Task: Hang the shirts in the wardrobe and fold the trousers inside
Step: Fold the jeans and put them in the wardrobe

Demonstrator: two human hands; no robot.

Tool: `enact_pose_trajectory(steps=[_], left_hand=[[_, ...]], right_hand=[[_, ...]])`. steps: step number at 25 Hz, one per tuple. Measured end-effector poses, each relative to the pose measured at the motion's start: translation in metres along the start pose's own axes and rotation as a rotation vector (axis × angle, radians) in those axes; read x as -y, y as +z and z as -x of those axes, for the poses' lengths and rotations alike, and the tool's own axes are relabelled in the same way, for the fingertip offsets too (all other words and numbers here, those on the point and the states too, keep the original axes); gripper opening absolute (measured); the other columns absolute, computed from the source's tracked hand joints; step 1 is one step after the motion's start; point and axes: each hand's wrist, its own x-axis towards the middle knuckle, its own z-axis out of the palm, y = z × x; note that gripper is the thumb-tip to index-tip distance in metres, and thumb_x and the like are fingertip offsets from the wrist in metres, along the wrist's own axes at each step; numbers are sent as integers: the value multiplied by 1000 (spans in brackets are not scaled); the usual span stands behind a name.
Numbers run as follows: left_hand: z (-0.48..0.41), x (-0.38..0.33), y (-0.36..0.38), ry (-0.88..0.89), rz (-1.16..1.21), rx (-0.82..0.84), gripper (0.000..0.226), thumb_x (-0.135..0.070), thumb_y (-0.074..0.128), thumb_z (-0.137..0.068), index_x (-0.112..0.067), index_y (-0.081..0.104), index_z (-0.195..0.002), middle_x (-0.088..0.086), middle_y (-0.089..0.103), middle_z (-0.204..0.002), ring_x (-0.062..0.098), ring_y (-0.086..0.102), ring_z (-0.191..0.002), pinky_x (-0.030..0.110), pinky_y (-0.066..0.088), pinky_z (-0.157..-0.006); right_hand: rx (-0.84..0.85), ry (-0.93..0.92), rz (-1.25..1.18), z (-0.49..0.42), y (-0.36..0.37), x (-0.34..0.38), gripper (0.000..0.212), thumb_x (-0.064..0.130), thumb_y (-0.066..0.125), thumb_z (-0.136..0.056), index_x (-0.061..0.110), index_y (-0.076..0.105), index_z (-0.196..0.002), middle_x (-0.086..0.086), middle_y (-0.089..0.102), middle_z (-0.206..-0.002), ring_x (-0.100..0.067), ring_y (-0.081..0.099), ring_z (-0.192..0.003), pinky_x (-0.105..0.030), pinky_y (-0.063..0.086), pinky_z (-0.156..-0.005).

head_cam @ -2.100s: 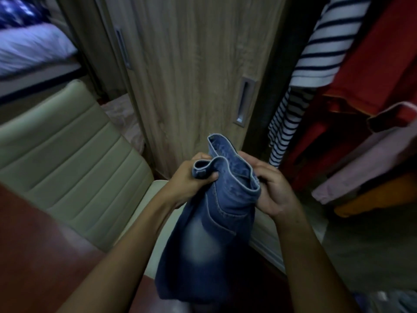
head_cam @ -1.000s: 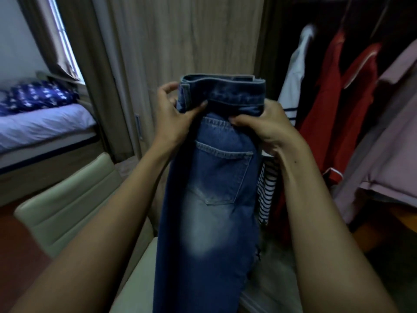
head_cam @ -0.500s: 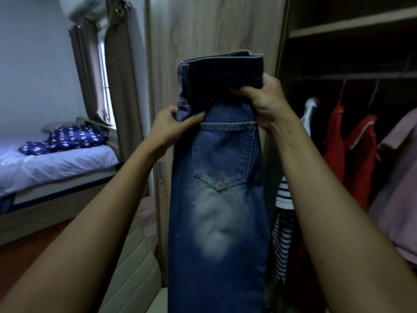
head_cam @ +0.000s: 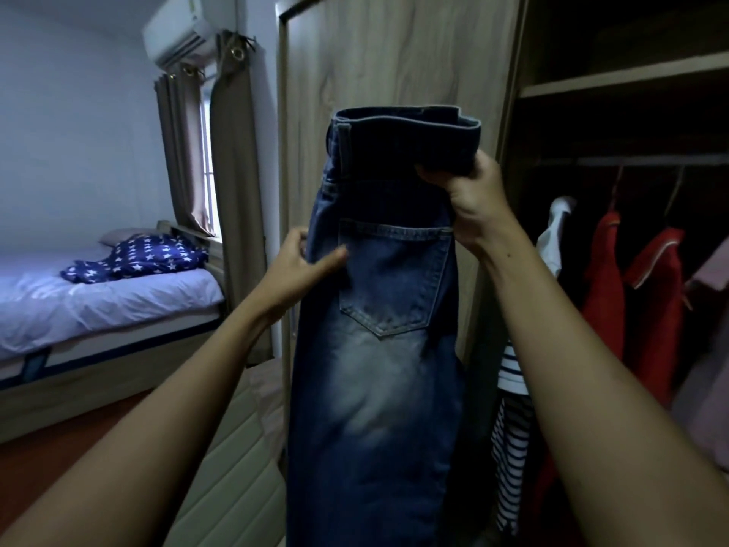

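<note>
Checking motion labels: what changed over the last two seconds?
The jeans were lifted up, now hanging straight before the wardrobe door. The left hand slid down from the waistband to the side edge. Unchanged: right hand grip at the waistband; shirts hanging.

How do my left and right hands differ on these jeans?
The right hand grips just under the waistband of the jeans; the left hand is lower, level with the back pocket. The right hand takes the right edge in a fist; the left hand pinches the left edge with its thumb. Both hold the jeans.
</note>
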Motion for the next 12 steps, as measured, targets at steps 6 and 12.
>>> enact_pose_trajectory(steps=[6, 12], left_hand=[[75, 90, -4, -372, 41, 376, 64, -40, 87, -61, -19, 64, -117, -5, 71, -113, 13, 64, -110, 37, 50, -97], [77, 113, 6, -436, -13, 203, 75, -67, 81, -45, -24, 69, -105, -5, 73, -101, 10, 68, -97, 36, 54, -90]], right_hand=[[0, 3, -44, -10, 8, -10, 36, -13, 69, -72, 9, 63, -99, -9, 70, -95, -27, 68, -90, -42, 56, -84], [-20, -36, -28, -17, 11, -25, 39, -11, 70, -72, 5, 60, -106, -14, 67, -104, -29, 66, -98, -40, 55, -85]])
